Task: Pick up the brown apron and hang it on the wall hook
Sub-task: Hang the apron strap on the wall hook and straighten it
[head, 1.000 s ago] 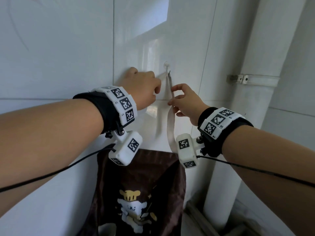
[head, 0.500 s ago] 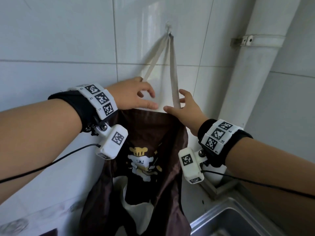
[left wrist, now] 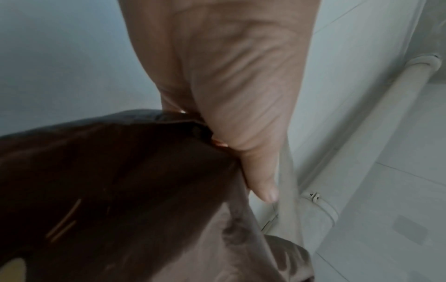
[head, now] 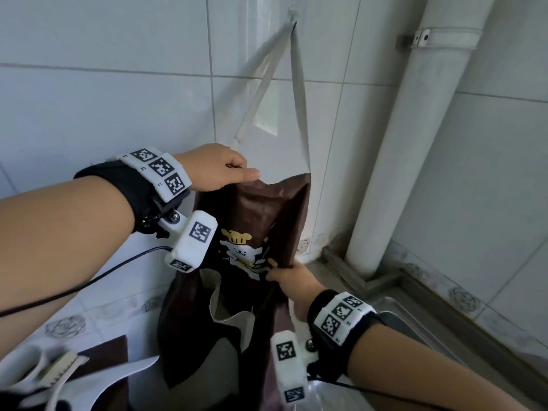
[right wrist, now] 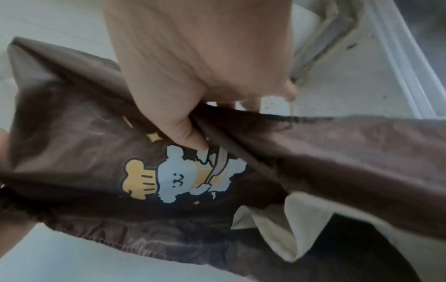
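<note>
The brown apron [head: 261,215] with a cartoon chef print hangs against the white tiled wall. Its beige neck strap [head: 298,93] is looped over the small wall hook [head: 292,13]. My left hand [head: 219,173] pinches the apron's top left corner; in the left wrist view the thumb [left wrist: 260,179] lies along the brown cloth [left wrist: 120,190]. My right hand [head: 292,281] grips the apron's right edge beside the print. In the right wrist view the thumb [right wrist: 190,137] presses on the fabric [right wrist: 72,133] above the print, with the fingers behind the fold.
A thick white drainpipe [head: 415,143] with a clamp runs down the wall at the right. A steel sink [head: 421,330] lies below it. White objects [head: 59,378], blurred, sit at the lower left on a dark surface.
Both hands left the strap at the hook and came down onto the apron. The left hand took the top corner; the right hand dropped lower and gripped the right edge.
</note>
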Demonstrator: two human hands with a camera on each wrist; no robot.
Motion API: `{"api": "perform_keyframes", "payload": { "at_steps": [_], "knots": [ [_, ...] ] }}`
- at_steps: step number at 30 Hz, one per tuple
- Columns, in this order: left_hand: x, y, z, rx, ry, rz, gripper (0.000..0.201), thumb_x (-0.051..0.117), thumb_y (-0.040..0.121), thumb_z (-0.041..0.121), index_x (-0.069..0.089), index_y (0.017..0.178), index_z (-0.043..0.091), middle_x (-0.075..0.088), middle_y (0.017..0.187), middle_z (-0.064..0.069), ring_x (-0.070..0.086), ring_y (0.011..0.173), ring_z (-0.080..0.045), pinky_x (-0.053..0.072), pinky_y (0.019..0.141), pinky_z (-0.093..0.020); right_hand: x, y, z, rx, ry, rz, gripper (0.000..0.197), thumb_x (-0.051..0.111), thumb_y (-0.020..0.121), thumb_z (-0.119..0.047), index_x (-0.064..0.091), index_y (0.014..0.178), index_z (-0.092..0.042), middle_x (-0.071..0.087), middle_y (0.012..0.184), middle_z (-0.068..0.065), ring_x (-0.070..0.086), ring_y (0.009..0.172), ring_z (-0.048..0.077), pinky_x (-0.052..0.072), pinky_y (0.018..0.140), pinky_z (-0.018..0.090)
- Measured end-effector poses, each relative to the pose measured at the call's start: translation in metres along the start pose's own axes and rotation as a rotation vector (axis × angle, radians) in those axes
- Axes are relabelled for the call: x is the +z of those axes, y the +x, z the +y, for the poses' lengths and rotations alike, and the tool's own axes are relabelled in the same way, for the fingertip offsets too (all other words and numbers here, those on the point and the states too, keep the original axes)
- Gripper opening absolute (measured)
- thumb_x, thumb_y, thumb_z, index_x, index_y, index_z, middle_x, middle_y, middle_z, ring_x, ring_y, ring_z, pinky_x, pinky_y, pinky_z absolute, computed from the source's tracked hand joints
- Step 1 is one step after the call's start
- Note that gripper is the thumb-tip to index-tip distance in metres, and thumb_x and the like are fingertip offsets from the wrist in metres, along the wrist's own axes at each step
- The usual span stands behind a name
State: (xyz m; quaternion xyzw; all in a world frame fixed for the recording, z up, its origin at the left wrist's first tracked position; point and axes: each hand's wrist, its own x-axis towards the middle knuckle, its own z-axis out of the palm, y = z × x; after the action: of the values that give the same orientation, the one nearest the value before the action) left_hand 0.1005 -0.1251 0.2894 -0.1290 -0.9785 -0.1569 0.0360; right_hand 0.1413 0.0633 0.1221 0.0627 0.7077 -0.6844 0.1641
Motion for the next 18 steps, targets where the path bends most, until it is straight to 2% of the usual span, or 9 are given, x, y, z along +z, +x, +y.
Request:
{"api": "perform_keyframes", "payload": {
  "at_steps": [3, 4, 6, 7, 10, 12, 15, 16, 18],
  "knots": [
    [0.001, -0.014, -0.002, -0.003, -0.097, 0.044, 0.086, 0.048, 0.065, 0.083, 0.066, 0.088, 0.002, 0.066, 0.097, -0.014, 0.061, 0.091, -0.018, 0.044, 0.088, -0.031, 0.018, -0.006, 0.025, 0.124, -0.244, -0.092, 0.016, 0.058, 0.085, -0.006, 0.06, 0.084, -0.022, 0.061, 0.101, 0.005, 0.062, 0.093, 0.023, 0.055, 0.083, 0.032],
    [0.001, -0.018, -0.002, -0.003, -0.14, 0.056, 0.083, 0.051, 0.068, 0.079, 0.065, 0.086, -0.001, 0.063, 0.089, -0.016, 0.059, 0.084, -0.014, 0.041, 0.083, -0.027, 0.024, -0.009, 0.033, 0.147, -0.309, -0.147, 0.014, 0.057, 0.088, -0.009, 0.064, 0.097, -0.019, 0.056, 0.105, 0.004, 0.057, 0.093, 0.019, 0.052, 0.078, 0.028],
    [-0.001, -0.026, -0.003, 0.0, -0.228, 0.079, 0.08, 0.054, 0.064, 0.079, 0.062, 0.078, 0.0, 0.056, 0.079, -0.016, 0.053, 0.077, -0.018, 0.039, 0.078, -0.028, 0.034, -0.014, 0.048, 0.175, -0.452, -0.25, 0.035, 0.051, 0.094, -0.013, 0.057, 0.128, -0.007, 0.048, 0.108, 0.002, 0.048, 0.095, 0.014, 0.047, 0.077, 0.023],
    [-0.002, -0.03, -0.004, 0.005, -0.268, 0.103, 0.075, 0.056, 0.061, 0.079, 0.063, 0.075, 0.005, 0.058, 0.08, -0.017, 0.054, 0.078, -0.022, 0.04, 0.08, -0.03, 0.039, -0.016, 0.053, 0.185, -0.491, -0.279, 0.035, 0.049, 0.095, -0.014, 0.057, 0.128, -0.007, 0.047, 0.108, 0.002, 0.047, 0.096, 0.013, 0.047, 0.082, 0.023],
    [-0.01, -0.038, -0.004, -0.01, -0.413, 0.205, 0.05, 0.067, 0.051, 0.077, 0.07, 0.064, 0.029, 0.072, 0.101, -0.003, 0.064, 0.098, -0.021, 0.042, 0.091, -0.027, 0.053, -0.024, 0.059, 0.219, -0.359, -0.379, 0.016, 0.058, 0.083, -0.006, 0.065, 0.093, -0.016, 0.059, 0.107, 0.009, 0.058, 0.095, 0.024, 0.051, 0.098, 0.046],
    [-0.014, -0.043, -0.004, -0.028, -0.538, 0.235, 0.041, 0.072, 0.042, 0.075, 0.07, 0.061, 0.039, 0.07, 0.112, 0.004, 0.063, 0.107, -0.015, 0.042, 0.094, -0.022, 0.056, -0.024, 0.063, 0.217, -0.189, -0.483, 0.025, 0.056, 0.077, 0.006, 0.07, 0.09, -0.01, 0.067, 0.1, 0.014, 0.063, 0.093, 0.034, 0.051, 0.093, 0.057],
    [-0.011, -0.046, -0.011, -0.028, -0.684, 0.253, 0.056, 0.077, 0.032, 0.075, 0.073, 0.072, 0.037, 0.069, 0.114, 0.005, 0.063, 0.102, -0.009, 0.046, 0.092, -0.02, 0.049, -0.029, 0.063, 0.22, -0.017, -0.74, 0.04, 0.047, 0.083, 0.016, 0.073, 0.086, -0.014, 0.074, 0.088, 0.003, 0.067, 0.088, 0.027, 0.056, 0.083, 0.042],
    [-0.008, -0.047, -0.012, -0.03, -0.712, 0.248, 0.052, 0.078, 0.034, 0.072, 0.073, 0.071, 0.036, 0.069, 0.113, 0.005, 0.063, 0.099, -0.007, 0.047, 0.091, -0.02, 0.046, -0.027, 0.064, 0.194, -0.076, -0.7, 0.035, 0.05, 0.085, 0.013, 0.073, 0.09, -0.013, 0.074, 0.092, 0.003, 0.068, 0.09, 0.026, 0.057, 0.084, 0.039],
    [-0.001, -0.046, -0.013, -0.036, -0.727, 0.221, 0.027, 0.081, 0.049, 0.058, 0.069, 0.058, 0.034, 0.068, 0.111, 0.008, 0.062, 0.101, -0.006, 0.043, 0.091, -0.02, 0.044, -0.01, 0.067, 0.082, -0.456, -0.433, 0.024, 0.061, 0.085, -0.007, 0.07, 0.107, -0.009, 0.07, 0.102, 0.007, 0.065, 0.096, 0.026, 0.056, 0.084, 0.031]
  ]
}}
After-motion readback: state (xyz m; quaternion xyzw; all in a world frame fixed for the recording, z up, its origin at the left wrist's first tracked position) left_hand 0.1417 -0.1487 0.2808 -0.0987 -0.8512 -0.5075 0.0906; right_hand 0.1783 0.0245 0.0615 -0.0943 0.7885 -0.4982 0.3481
